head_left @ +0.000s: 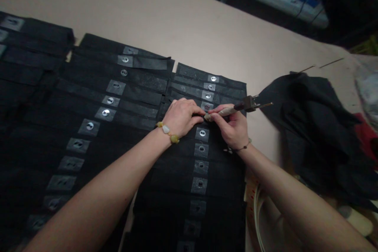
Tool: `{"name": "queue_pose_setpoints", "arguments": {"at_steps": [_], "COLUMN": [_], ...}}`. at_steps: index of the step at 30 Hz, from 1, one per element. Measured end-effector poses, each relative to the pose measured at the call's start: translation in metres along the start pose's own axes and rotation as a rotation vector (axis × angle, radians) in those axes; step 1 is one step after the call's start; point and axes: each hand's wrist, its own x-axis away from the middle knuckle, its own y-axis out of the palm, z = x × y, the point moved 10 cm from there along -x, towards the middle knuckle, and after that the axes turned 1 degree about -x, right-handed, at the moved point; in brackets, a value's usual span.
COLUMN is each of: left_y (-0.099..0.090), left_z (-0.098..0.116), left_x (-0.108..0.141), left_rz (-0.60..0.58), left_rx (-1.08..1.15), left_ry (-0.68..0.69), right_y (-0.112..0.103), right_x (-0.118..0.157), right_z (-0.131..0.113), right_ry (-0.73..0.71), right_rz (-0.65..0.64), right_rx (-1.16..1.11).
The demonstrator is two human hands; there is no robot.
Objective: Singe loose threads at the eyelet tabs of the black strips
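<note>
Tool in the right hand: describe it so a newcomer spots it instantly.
On the pale work table, find the black strips set with metal eyelets, then the right hand at their edge. It pinches a slim wood-handled tool, possibly a soldering iron. Unlike the flat eyelets, its dark metal head and thin tip jut past the strips toward heaped black cloth.

Two hands (pixel 180 117) (pixel 232 129) — one soldering iron (pixel 223 112) (wood-handled)

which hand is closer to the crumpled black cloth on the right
Right. The right hand, gripping a wooden-handled tool, sits just left of the crumpled black cloth. The left hand is farther left, beyond the right hand, on the black strips.
</note>
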Motion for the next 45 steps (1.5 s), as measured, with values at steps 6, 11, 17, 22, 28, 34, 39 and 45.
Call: {"name": "queue_pose_setpoints", "arguments": {"at_steps": [6,11,17,22,28,34,39,45], "left_y": [0.001,0.001,0.003,-0.001,-0.005,-0.004,-0.007,-0.012], "left_z": [-0.001,-0.001,-0.002,-0.006,-0.012,-0.02,-0.017,-0.018], "left_x": [0.0,0.0,0.001,0.001,-0.001,-0.001,0.0,0.001], "left_rz": [-0.012,-0.007,-0.007,0.023,0.001,0.015,0.02,0.024], "left_rx": [0.0,0.001,-0.028,0.049,0.248,0.173,0.217,0.326], "left_ry": [-0.007,0.002,-0.008,-0.065,-0.095,-0.161,-0.151,-0.172], "right_y": [-0.001,0.002,0.012,0.02,0.027,0.059,0.04,0.001], "right_x": [0.001,0.002,-0.003,-0.013,-0.024,-0.027,-0.027,-0.032], "right_z": [0.003,0.001,-0.014,-0.027,-0.036,-0.043,-0.048,-0.076], "right_ry": [0.027,0.011,-0.025,-0.056,-0.053,-0.045,-0.023,-0.106], "right_rz": [0.007,-0.009,-0.005,-0.06,-0.216,-0.414,-0.289,0.001], "right_rx": [-0.001,0.024,0.138,0.331,0.39,0.618,0.567,0.248]}}
